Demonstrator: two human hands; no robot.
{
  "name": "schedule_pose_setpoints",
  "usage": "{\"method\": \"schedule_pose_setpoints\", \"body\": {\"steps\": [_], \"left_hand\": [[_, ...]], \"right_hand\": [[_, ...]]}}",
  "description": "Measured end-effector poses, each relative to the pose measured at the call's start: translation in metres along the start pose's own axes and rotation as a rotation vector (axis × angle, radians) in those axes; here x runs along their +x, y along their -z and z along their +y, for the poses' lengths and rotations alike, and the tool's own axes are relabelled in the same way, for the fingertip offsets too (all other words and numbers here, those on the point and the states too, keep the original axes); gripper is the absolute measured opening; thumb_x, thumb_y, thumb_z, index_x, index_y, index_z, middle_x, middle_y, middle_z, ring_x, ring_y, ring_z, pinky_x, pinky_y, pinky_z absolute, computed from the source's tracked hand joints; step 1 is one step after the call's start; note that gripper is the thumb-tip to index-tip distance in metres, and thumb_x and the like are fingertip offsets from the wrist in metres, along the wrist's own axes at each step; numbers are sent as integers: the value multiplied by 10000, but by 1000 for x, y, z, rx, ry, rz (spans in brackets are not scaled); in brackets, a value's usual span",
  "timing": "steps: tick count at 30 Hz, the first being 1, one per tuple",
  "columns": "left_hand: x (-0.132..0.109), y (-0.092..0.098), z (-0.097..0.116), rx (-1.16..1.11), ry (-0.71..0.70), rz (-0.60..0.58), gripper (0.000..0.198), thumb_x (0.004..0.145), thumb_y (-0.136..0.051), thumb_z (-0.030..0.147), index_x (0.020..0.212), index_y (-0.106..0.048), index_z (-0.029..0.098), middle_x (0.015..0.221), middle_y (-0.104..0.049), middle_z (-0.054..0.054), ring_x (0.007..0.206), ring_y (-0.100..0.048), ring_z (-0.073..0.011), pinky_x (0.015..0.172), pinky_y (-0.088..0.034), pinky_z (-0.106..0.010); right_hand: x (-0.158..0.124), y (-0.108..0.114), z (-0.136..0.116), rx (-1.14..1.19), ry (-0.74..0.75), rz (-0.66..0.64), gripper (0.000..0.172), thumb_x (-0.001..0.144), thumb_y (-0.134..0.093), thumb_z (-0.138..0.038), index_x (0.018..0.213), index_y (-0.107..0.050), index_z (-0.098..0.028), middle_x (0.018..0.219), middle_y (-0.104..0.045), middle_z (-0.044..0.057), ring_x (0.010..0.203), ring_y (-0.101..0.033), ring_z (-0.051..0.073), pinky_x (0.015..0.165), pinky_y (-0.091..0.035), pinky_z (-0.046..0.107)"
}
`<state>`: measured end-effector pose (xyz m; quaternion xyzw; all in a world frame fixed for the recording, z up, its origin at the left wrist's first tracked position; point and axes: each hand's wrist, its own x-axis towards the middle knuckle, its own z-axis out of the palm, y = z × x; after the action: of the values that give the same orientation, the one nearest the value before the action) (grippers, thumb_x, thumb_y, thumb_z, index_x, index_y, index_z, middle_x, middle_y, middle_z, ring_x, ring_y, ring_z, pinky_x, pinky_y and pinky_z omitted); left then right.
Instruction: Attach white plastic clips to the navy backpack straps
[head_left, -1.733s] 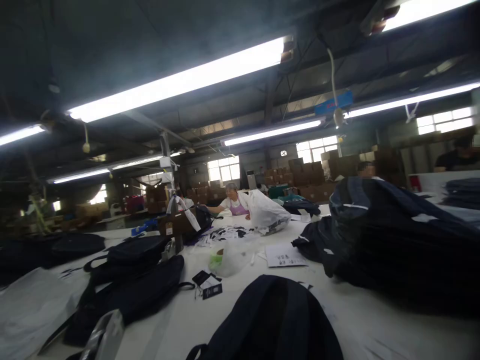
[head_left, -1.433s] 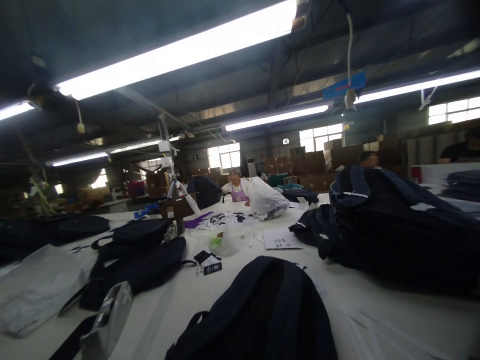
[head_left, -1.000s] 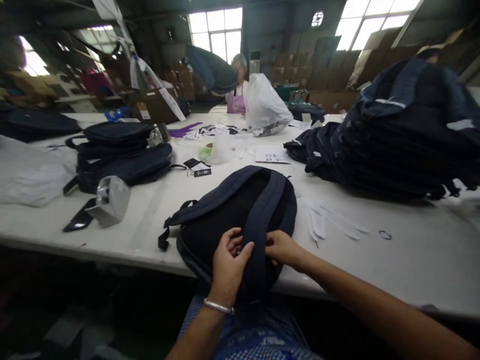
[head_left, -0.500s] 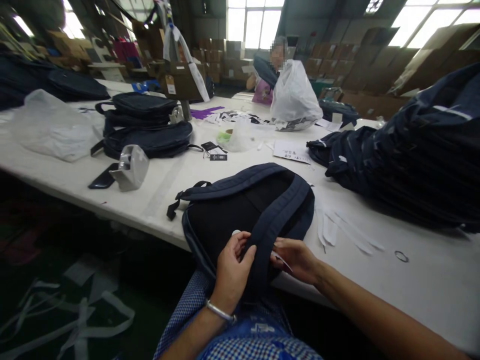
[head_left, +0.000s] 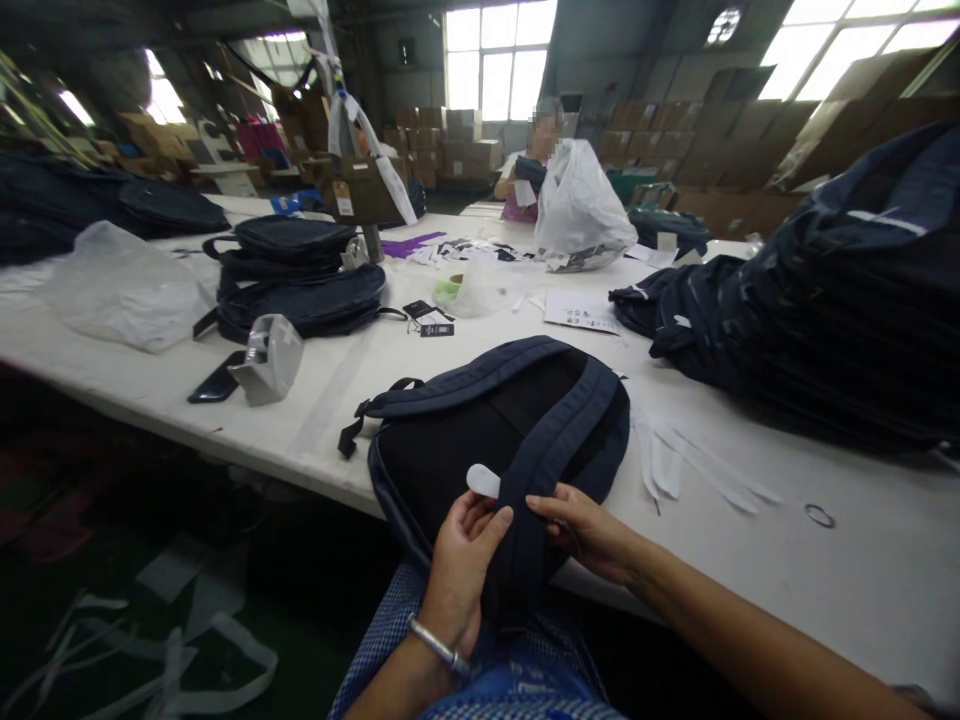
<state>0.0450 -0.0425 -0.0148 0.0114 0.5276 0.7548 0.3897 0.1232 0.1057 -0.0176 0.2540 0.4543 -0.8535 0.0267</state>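
A dark navy backpack [head_left: 480, 430] lies back side up on the white table [head_left: 750, 540], its lower end hanging over the near edge. My left hand [head_left: 461, 565] is closed around the lower part of one shoulder strap [head_left: 540, 470], with a small white tag [head_left: 482, 481] sticking up by its fingers. My right hand [head_left: 581, 525] pinches the same strap from the right side. A silver bangle sits on my left wrist.
A tall heap of navy backpacks [head_left: 817, 300] fills the right. Stacked bags [head_left: 300, 275], a tape dispenser [head_left: 270, 345], a phone [head_left: 214, 378] and clear plastic bags [head_left: 120, 285] lie left. White paper strips [head_left: 697, 465], a ring [head_left: 819, 516]. A person [head_left: 536, 160] works across the table.
The view dropped from the ceiling lights to the table. Both my hands came into view on the strap, and the white tag now sticks up beside my left fingers.
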Motion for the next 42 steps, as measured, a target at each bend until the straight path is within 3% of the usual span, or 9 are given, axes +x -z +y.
{"method": "schedule_pose_setpoints", "body": {"steps": [4, 8, 13, 19, 23, 26, 31, 37, 42], "left_hand": [[6, 0, 5, 42, 21, -133, 387, 748, -716, 338, 1059, -637, 122, 1047, -694, -129, 957, -662, -245, 920, -510, -403], [16, 3, 11, 92, -26, -138, 422, 709, -746, 273, 1091, -639, 128, 1087, -689, -124, 1029, -637, -248, 965, -479, -403], [24, 8, 16, 173, -55, -127, 401, 728, -724, 223, 1107, -625, 137, 1124, -679, -111, 1061, -625, -224, 1000, -452, -374], [25, 11, 13, 233, -97, -122, 430, 731, -726, 234, 1142, -616, 166, 1146, -676, -91, 1097, -608, -204, 1001, -448, -326], [27, 13, 9, 234, -114, -157, 438, 743, -717, 248, 1161, -612, 173, 1140, -679, -90, 1077, -621, -213, 992, -458, -341], [29, 15, 5, 257, -133, -140, 437, 743, -716, 256, 1158, -615, 165, 1134, -682, -92, 1093, -613, -227, 1002, -450, -358], [33, 18, 3, 350, -164, -157, 388, 740, -713, 268, 1109, -648, 168, 1111, -692, -90, 1075, -622, -241, 986, -461, -368], [33, 24, 25, 628, -319, -149, 276, 825, -612, 362, 1048, -702, 226, 1085, -702, -63, 1061, -621, -233, 978, -454, -348], [35, 27, 39, 691, -459, -80, 212, 739, -706, 345, 926, -743, 252, 989, -721, -54, 947, -654, -239, 902, -487, -324]], "right_hand": [[0, 0, -2, -120, 54, 9, 347, 725, -738, -404, 872, -594, -125, 658, -516, -43, 502, -399, 18, 464, -300, 136], [-9, 5, -9, -355, 135, 75, 414, 710, -728, -462, 906, -579, -129, 689, -592, -12, 595, -559, 85, 541, -440, 192], [-28, 17, -15, -394, 201, 160, 456, 727, -705, -466, 1011, -532, -153, 734, -642, 10, 623, -620, 142, 586, -514, 283], [-37, 19, -20, -389, 256, -72, 456, 807, -650, -368, 1213, -559, -181, 1107, -648, 91, 1006, -616, 201, 881, -489, 350], [-23, 8, -25, -835, 538, 140, 211, 846, -593, -349, 987, -702, -237, 976, -643, 53, 898, -604, 180, 812, -473, 316], [-10, -8, -26, -1016, 693, 265, 172, 849, -587, -346, 833, -723, -243, 932, -632, 39, 865, -590, 169, 799, -452, 285], [9, -29, -16, -917, 548, 276, 175, 847, -571, -332, 884, -711, -234, 846, -705, 4, 795, -633, 173, 741, -450, 264], [18, -30, -5, -794, 470, 324, 188, 817, -592, -350, 823, -683, -186, 739, -697, 17, 694, -628, 161, 643, -444, 249], [22, -29, -2, -779, 454, 331, 200, 800, -608, -367, 812, -682, -181, 731, -704, 21, 660, -618, 152, 602, -431, 239]]}}
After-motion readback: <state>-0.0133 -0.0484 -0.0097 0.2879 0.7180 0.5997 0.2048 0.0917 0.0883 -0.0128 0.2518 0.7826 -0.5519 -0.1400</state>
